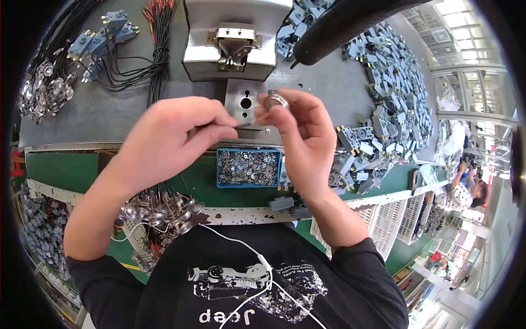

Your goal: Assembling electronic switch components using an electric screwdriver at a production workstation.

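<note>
Ctr frame: R hand [308,123] grips round silver metal part [277,100] — up-right of L hand [174,130], which pinches thin dark piece [244,125], blurred, axis approx. horiz.

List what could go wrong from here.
The right hand holds a round metal part by the fingers above the bench; it might slip and drop.

The pile of grey parts spreads down beside the right wrist, so an outward swing could knock some loose.

The white cable crosses the shirt and passes close to the clustered round metal pieces; it may snag on them.
</note>
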Demonstrator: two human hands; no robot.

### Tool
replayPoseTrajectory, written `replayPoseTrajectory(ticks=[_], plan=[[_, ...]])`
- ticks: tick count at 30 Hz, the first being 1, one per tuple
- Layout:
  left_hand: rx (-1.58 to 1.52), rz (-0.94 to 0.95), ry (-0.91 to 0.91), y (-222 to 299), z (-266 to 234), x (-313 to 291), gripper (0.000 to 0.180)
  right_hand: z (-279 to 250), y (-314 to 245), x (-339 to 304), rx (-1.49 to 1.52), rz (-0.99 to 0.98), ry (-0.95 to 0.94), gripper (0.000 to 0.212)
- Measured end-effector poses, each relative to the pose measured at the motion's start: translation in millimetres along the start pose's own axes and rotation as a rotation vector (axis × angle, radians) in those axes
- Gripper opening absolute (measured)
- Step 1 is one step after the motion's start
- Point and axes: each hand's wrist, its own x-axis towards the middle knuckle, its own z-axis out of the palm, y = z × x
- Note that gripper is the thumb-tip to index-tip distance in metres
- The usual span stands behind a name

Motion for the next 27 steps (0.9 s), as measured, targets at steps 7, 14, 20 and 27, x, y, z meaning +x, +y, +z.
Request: replayPoseTrajectory(ticks=[7,14,20,27], plan=[[0.184,0.214,0.025,5.6,-12.5,0.5,0.016,-9.5,-10.4,9.7,0.225,0.264,-0.081,0.025],[0.099,0.236,0.042,3.1,-8.2,-5.6,0.016,-29.0,-15.9,7.6,0.318,0.358,-0.482,0.037],[-0.02,0.233,0.085,-4.2,1.2,-4.8,0.033,-17.6,-13.7,-6.7,0.147,0.189,-0.332,0.041],[-0.067,0.232,0.122,-11.9,-0.7,-3.4,0.03,-11.8,-1.3,-7.2,0.21,0.185,-0.278,0.039]])
